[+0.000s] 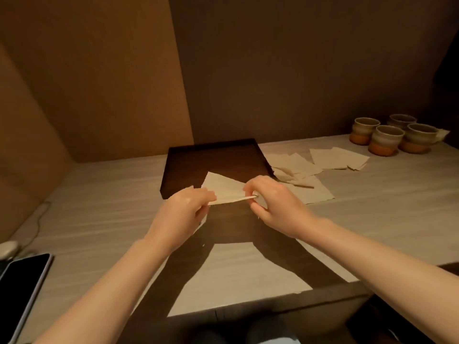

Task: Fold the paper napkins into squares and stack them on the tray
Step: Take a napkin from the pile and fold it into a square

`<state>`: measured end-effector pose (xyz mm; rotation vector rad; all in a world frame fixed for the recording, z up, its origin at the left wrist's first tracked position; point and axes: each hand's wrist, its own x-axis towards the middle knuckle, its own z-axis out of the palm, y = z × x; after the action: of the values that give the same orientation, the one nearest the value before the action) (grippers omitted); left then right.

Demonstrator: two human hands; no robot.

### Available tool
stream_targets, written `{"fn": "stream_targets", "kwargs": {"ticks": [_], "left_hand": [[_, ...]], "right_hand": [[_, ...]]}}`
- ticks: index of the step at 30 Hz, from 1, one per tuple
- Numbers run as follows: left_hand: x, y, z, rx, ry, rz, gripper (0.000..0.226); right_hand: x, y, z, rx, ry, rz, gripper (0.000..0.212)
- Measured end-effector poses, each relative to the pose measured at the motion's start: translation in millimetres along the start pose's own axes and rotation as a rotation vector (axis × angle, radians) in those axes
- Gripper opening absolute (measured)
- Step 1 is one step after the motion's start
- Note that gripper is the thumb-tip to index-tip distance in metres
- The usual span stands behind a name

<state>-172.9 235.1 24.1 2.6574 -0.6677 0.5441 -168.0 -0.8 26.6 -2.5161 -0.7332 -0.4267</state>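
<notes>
A paper napkin (224, 187), apparently half folded, is pinched at either end by the left hand (187, 207) and right hand (270, 202) above a dark tray (213, 155) on the worktop (372, 207); loose napkins (310, 170) lie beside it.

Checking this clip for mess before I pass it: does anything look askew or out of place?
Mildly. The loose napkins right of the tray lie fanned and overlapping at odd angles, not stacked. A further sheet pokes out behind the cups. Nothing looks spilled or torn.
</notes>
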Motion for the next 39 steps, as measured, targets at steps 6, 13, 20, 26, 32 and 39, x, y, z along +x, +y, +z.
{"fn": "stream_targets", "kwargs": {"ticks": [6,13,20,26,32,39], "left_hand": [[-79,-8,38,-0.077,-0.098,0.031,0.038],[-109,-4,43,-0.075,-0.100,0.000,0.038],[-108,-2,40,-0.078,-0.101,0.008,0.030],[-93,0,19,-0.304,-0.088,-0.207,0.023],[-71,24,-20,-0.732,0.054,-0.403,0.011],[-48,26,-28,-1.153,0.153,-0.734,0.014]], "right_hand": [[-53,-4,53,0.050,-0.168,0.017,0.016],[-82,-1,66,0.017,-0.215,-0.007,0.017],[-86,-1,62,0.012,-0.195,-0.034,0.016],[-69,-11,38,0.193,-0.062,0.033,0.016],[-40,-35,9,0.490,0.109,0.140,0.004],[-14,-39,9,0.606,0.183,0.266,0.017]]}}
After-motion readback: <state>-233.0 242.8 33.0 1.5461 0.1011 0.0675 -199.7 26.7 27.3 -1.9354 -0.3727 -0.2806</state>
